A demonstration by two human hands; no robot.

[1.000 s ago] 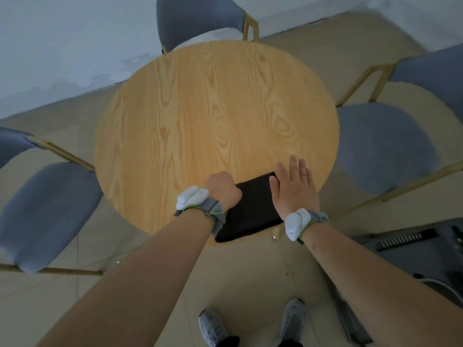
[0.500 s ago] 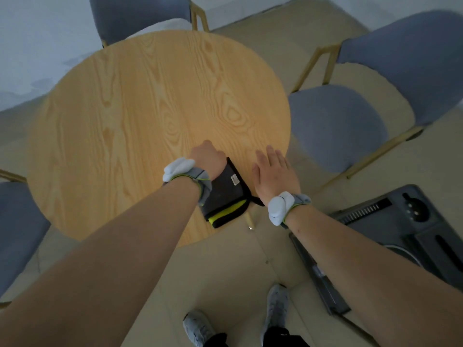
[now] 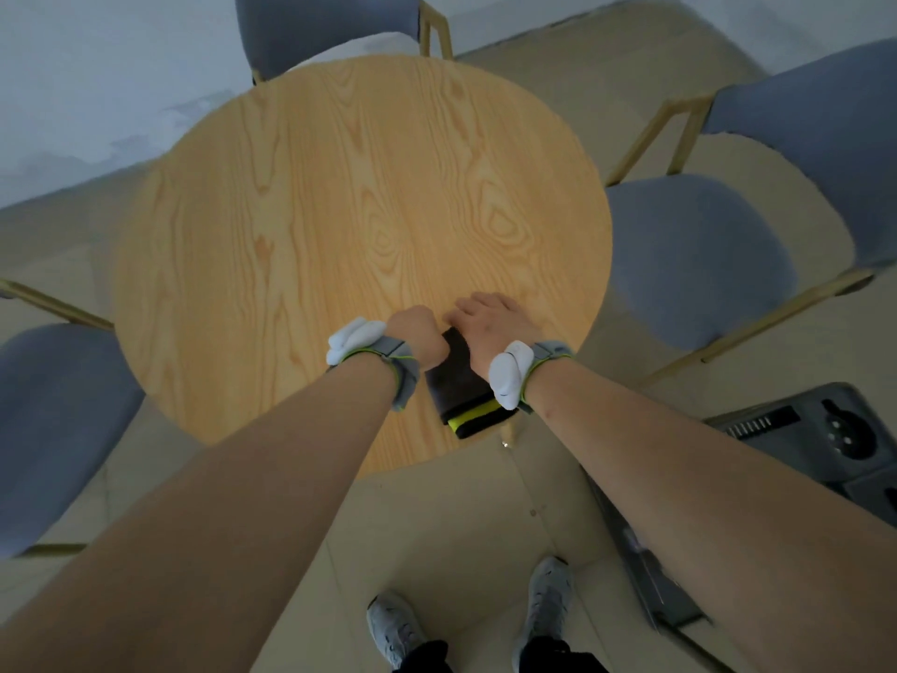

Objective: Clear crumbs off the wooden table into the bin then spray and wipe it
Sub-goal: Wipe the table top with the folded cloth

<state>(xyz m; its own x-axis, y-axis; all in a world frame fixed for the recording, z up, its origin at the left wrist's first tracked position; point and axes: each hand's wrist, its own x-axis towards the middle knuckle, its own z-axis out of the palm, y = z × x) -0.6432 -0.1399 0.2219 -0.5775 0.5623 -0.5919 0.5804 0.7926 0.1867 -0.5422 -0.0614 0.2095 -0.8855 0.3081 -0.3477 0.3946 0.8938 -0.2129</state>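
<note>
Folded dark grey cloth with yellow-green stripe at near edge of round light-wood bench, overhanging slightly. Left hand curled beside it, grip unclear; right hand curled over its far end, likely to bunch it for wiping.

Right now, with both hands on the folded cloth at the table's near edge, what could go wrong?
The dark cloth already overhangs the wooden table rim, so it may slip to the floor if the left hand or right hand lets go. Any crumbs pushed off here would likely land by the shoes; no bin is in view.
</note>
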